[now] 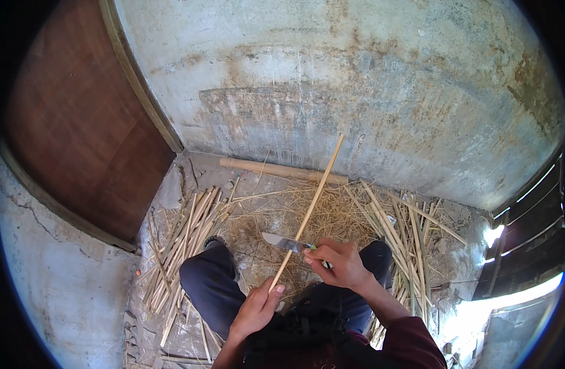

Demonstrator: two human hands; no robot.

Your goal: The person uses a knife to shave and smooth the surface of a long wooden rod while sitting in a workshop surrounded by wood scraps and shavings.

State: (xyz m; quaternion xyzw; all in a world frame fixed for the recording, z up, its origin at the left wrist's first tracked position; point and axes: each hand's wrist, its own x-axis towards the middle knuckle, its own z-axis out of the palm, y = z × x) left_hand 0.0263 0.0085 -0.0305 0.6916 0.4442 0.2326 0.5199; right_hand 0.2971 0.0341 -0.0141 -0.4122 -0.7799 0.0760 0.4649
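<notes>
Stained plaster wall [380,111] ahead; floor [210,174] below strewn with fine straw-coloured strands [331,215], a left stick pile [181,243] and a right stick pile [409,246] flanking the bent knees [199,273]. Left hand [258,309] closed round the near end of a slender stick [320,192], which slopes up and away between the knees. Right hand [337,261] wrapped about the handle of a knife [278,240]; blade lies across the stick beyond the left hand, tip pointing left. Whether the edge bites: cannot tell.

Step judged to be scraping or paring. Best practice: shallow, constant blade angle; strokes away from the left hand; light, even pressure; small turn of the stick between passes. Likely risk: edge slipping back toward the left thumb.
</notes>
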